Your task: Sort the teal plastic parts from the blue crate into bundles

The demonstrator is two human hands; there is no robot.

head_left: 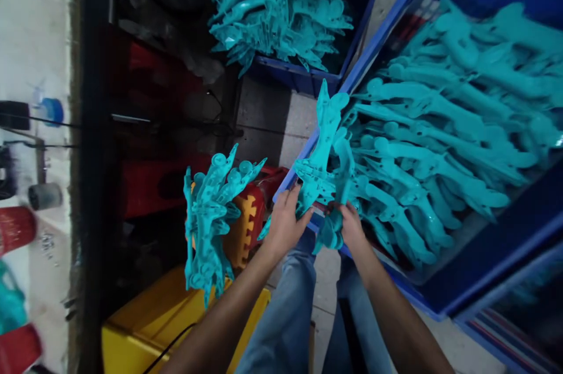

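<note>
My left hand [285, 223] is closed around the lower end of turquoise plastic mouldings [323, 133], which point up and away from me over the near corner of a large blue crate [433, 298]. Close beside it, my right hand [352, 226] pinches the edge of another turquoise moulding [346, 166]; its fingertips are partly hidden. The two hands' pieces overlap, so I cannot tell exactly how many are held. Many similar long, knobbed mouldings [435, 169] lie piled in the crate to the right. A smaller bunch of turquoise mouldings [211, 210] sits to the left of my left hand.
A second blue crate [303, 78] at the top holds a tall heap of turquoise mouldings [281, 7]. Under the left bunch is an orange foam piece [244, 227]. A yellow bin [145, 327] stands lower left. A worktop [48, 174] with red cups [17, 227] runs along the left.
</note>
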